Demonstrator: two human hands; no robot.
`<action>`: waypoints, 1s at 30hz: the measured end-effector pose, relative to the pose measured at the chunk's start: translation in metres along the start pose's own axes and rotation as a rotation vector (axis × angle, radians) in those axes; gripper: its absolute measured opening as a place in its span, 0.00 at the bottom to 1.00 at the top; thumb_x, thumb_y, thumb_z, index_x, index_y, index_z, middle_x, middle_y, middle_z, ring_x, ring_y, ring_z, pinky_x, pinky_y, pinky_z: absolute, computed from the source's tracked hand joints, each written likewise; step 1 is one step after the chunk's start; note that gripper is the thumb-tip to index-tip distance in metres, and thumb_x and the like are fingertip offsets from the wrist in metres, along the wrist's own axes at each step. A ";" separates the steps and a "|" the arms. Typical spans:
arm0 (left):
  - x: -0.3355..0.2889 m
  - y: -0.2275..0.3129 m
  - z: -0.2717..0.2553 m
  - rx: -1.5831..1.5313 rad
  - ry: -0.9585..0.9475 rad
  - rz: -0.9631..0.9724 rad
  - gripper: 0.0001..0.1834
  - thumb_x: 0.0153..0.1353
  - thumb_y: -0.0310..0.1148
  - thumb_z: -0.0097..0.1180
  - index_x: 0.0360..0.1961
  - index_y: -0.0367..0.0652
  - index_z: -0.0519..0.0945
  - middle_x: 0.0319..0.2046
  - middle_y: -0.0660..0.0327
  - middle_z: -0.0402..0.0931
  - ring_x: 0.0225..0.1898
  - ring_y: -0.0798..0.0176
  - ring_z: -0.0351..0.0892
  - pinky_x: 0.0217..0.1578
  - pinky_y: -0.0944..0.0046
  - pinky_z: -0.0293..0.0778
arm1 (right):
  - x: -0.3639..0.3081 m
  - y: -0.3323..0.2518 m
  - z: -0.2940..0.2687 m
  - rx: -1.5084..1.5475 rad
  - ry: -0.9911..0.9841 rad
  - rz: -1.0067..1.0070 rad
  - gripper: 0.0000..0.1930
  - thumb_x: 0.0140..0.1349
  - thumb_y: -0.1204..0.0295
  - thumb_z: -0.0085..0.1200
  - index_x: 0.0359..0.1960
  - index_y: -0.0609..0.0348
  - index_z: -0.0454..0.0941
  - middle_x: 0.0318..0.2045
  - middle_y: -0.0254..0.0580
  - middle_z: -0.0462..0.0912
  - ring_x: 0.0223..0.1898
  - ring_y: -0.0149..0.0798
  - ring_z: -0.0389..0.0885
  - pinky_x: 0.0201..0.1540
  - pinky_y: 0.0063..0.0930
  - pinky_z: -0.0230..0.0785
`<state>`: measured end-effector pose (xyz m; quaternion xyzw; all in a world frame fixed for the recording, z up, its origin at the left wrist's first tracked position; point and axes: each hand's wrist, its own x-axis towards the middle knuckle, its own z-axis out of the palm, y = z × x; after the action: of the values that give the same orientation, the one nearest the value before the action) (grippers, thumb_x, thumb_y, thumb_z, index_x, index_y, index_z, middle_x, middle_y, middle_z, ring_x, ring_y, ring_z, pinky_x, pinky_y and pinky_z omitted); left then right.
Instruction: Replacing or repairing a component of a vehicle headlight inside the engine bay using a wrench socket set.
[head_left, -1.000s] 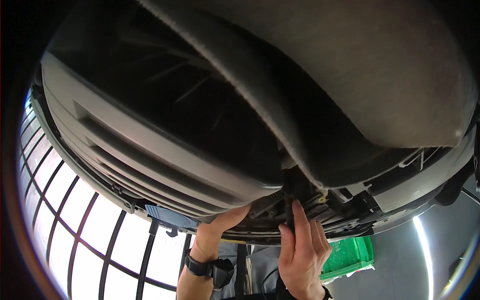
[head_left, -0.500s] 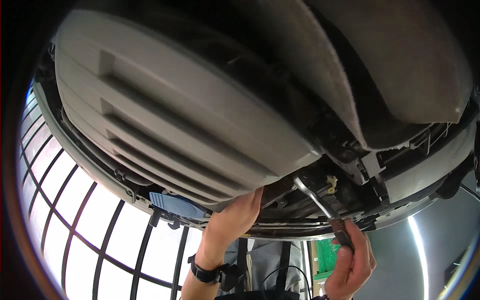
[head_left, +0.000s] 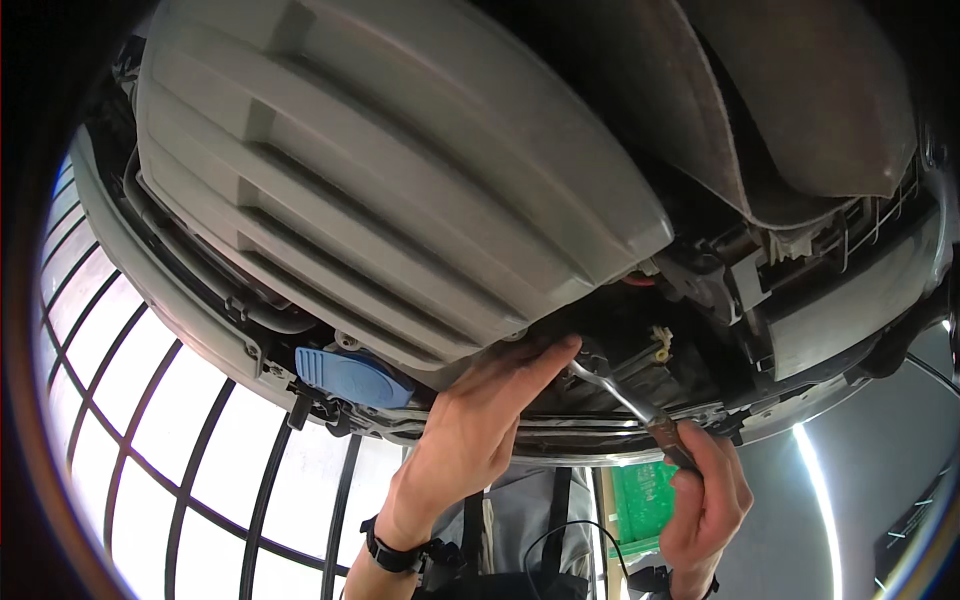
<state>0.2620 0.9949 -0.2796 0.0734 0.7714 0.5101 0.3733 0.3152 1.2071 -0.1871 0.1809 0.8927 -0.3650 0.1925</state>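
My right hand [head_left: 705,495] grips the dark handle of a ratchet wrench [head_left: 625,396], whose metal shaft slants up and left into a dark opening. My left hand [head_left: 472,425] reaches up to the same opening, its fingers stretched out and the fingertips close to the ratchet's head. What the head sits on is hidden in shadow. Just above my left hand is the edge of a large grey ribbed plastic shell [head_left: 400,190]. A blue paddle-shaped part [head_left: 355,377] is fixed below the shell, left of my left hand.
A yellowish clip or connector [head_left: 661,345] lies in the dark opening. Felt-like grey flaps [head_left: 800,110] hang at the upper right. Metal brackets [head_left: 735,285] stick out beneath them. A green bin [head_left: 640,500] shows below, and a black grid [head_left: 190,470] lies before bright panels at left.
My left hand has come out from behind the shell's edge, fingers stretching toward the ratchet head. The ratchet and my right hand have shifted slightly, and the view has tilted a little.
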 end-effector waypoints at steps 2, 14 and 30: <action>-0.001 -0.004 0.003 -0.009 0.025 0.026 0.33 0.55 0.08 0.46 0.64 0.39 0.73 0.52 0.48 0.81 0.42 0.50 0.80 0.45 0.60 0.74 | 0.004 -0.004 0.001 -0.015 -0.022 0.025 0.17 0.65 0.74 0.45 0.50 0.72 0.78 0.30 0.48 0.80 0.27 0.37 0.77 0.31 0.27 0.68; 0.001 -0.001 0.003 0.013 0.016 0.004 0.32 0.56 0.10 0.44 0.64 0.39 0.69 0.50 0.49 0.81 0.44 0.48 0.79 0.49 0.54 0.73 | 0.030 -0.044 -0.016 -0.158 -0.242 -0.163 0.16 0.60 0.74 0.57 0.49 0.67 0.80 0.31 0.47 0.82 0.24 0.40 0.76 0.29 0.31 0.69; -0.003 -0.003 0.006 0.078 0.064 0.003 0.33 0.54 0.19 0.49 0.64 0.45 0.69 0.45 0.49 0.81 0.46 0.43 0.80 0.43 0.49 0.78 | 0.048 0.001 -0.012 -0.157 -0.160 0.052 0.13 0.67 0.80 0.46 0.49 0.64 0.80 0.36 0.49 0.82 0.30 0.46 0.81 0.33 0.33 0.70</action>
<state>0.2686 0.9962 -0.2823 0.0728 0.8022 0.4821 0.3446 0.2719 1.2254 -0.2030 0.1586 0.8953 -0.3020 0.2863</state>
